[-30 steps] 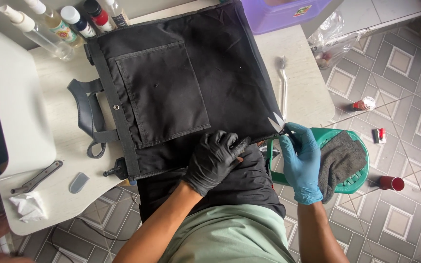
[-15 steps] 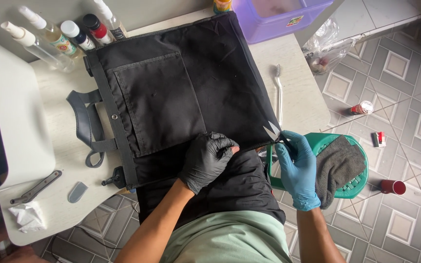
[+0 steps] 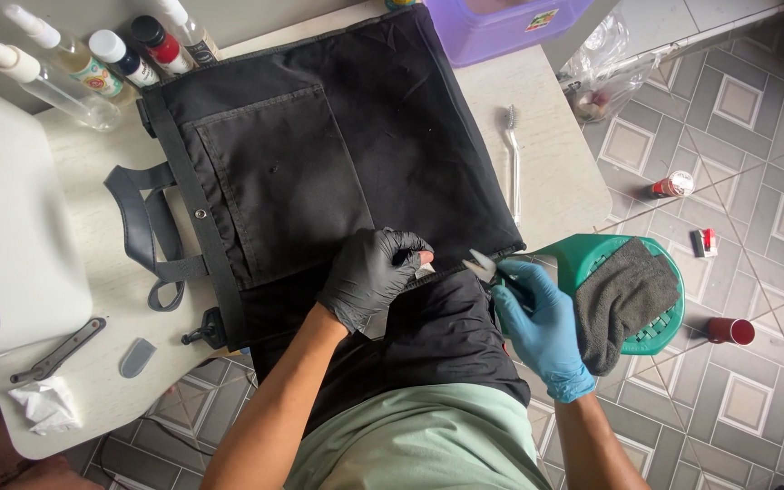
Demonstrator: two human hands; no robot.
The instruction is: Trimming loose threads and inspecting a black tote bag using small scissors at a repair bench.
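On the pale surface above a tiled floor, the black bag lies flat. Your left hand presses its lower edge, fingers curled on fabric; your right hand grips small snips just beside that edge
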